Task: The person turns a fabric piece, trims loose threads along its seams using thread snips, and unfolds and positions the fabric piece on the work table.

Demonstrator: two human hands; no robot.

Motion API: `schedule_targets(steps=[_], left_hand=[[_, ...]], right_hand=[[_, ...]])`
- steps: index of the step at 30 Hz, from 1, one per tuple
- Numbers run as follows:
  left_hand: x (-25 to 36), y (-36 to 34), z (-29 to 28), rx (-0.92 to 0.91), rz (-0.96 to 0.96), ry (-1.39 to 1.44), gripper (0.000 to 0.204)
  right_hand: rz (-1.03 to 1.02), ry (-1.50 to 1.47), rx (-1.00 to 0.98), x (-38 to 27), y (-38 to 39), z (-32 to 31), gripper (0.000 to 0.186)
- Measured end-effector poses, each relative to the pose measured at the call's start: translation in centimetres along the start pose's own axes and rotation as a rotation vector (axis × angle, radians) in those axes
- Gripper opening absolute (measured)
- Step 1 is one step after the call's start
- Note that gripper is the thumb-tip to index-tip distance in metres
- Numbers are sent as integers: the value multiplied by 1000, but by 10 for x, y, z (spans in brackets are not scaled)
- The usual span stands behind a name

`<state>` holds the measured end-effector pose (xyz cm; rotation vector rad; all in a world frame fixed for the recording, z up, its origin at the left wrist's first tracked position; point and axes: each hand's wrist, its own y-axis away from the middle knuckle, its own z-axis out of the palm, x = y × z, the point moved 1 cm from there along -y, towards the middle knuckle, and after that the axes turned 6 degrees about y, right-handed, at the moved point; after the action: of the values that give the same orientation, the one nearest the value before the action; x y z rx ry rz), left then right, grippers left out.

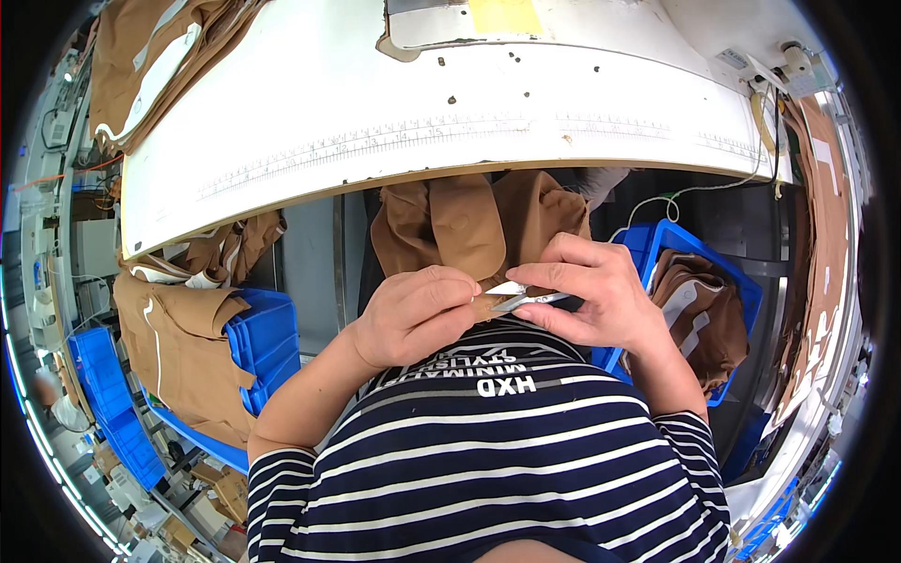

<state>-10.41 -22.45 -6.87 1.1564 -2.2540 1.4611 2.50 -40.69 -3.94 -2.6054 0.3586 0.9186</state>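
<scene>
In front of my body, my left hand (418,314) pinches the near edge of a brown fabric piece (457,230). The rest of that cloth hangs between my lap and the table edge, with a rounded flap on top. My right hand (601,293) is closed on small silver thread snips (511,303), their blades pointing left at the fabric edge by my left fingertips. Fingers partly cover the snips and the pinched edge, so I cannot tell whether the blades touch the cloth.
The white sewing table (375,122) with a printed ruler spans the far side. Brown cut pieces (155,70) are stacked at its left. More brown cloth drapes over a blue crate (263,342) on my left. Another blue crate (641,246) with folded brown pieces stands right.
</scene>
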Motion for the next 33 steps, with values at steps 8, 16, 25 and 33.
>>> schedule_targets(steps=[8, 16, 25, 33], left_hand=[[0, 0, 1, 10, 18, 3, 19], [0, -3, 2, 26, -93, 51, 22], [2, -7, 6, 91, -276, 110, 23], [1, 15, 17, -222, -403, 125, 20]], right_hand=[[220, -642, 8, 5, 9, 27, 21], [407, -894, 94, 5, 20, 43, 20], [483, -1043, 95, 2, 16, 37, 22], [579, -1869, 619, 18, 18, 9, 24]])
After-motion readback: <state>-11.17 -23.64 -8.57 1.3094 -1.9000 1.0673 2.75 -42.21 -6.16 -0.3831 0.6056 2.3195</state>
